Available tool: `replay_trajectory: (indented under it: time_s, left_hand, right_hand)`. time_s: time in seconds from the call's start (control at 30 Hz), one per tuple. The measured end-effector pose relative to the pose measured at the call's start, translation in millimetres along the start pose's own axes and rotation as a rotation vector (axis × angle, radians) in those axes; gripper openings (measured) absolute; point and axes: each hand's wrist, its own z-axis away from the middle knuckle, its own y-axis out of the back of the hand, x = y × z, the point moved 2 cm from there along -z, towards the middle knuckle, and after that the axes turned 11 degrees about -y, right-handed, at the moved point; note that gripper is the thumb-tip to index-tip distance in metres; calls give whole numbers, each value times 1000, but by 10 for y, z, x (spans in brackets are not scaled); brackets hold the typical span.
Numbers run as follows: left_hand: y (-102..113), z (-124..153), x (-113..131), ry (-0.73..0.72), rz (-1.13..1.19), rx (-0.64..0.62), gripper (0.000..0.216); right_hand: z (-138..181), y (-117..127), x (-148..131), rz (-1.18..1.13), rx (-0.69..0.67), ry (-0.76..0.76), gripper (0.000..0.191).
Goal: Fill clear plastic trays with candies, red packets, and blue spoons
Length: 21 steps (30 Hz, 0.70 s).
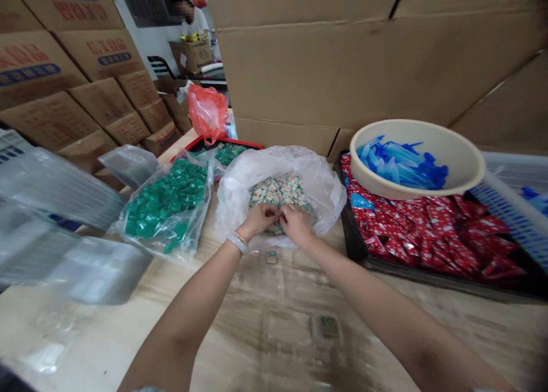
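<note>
You are reaching forward with both arms into the white plastic bag that is lying open at the centre of the frame, on the pale wooden surface. Your left hand, with a bracelet on its wrist, and your right hand are meeting fingertip to fingertip over the pile of small pale sachets inside that bag. Both hands are curling nearly closed, and their fingertips are touching the sachets. I cannot tell whether either hand actually has hold of one, since the spot between them is too small and blurred. One loose sachet is lying on the surface just below your hands. Left of centre, a clear bag of green sachets is resting just beside the white bag, and a red plastic bag is sitting behind it. At the right of the frame, a black tray is holding red sachets, and a cream bowl with blue plastic pieces is sitting on top of them. Clear zip bags are piling up at the left edge, and cardboard boxes are filling the top of the frame.
</note>
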Motion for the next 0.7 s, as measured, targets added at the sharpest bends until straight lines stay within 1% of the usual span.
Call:
replay_trajectory:
  time_s: [0.1,0.27,0.43,0.5,0.57,0.63,0.7]
  left_hand:
    - [-11,31,44,-14,-78,36,18]
    - [-61,83,62,-21,-146,108,21]
    - [-50,145,68,-29,-170,109,20]
    - [6,163,87,-40,-175,98,18]
    - [109,169,93,-40,-202,104,17]
    - [250,160,64,-11,-256,131,19]
    - [395,140,1,38,-311,169,21]
  right_hand:
    - [2,13,-30,-8,27,38,20]
    - [-20,1,-73,-9,-55,32,20]
    - [-15,-17,-80,-25,-62,88,19]
    - [5,-21,-54,-46,-52,92,17]
    - [19,-19,-12,-67,-24,75,17]
    - [18,-16,28,-46,-13,44,18]
    - [7,-10,49,14,-41,18,17]
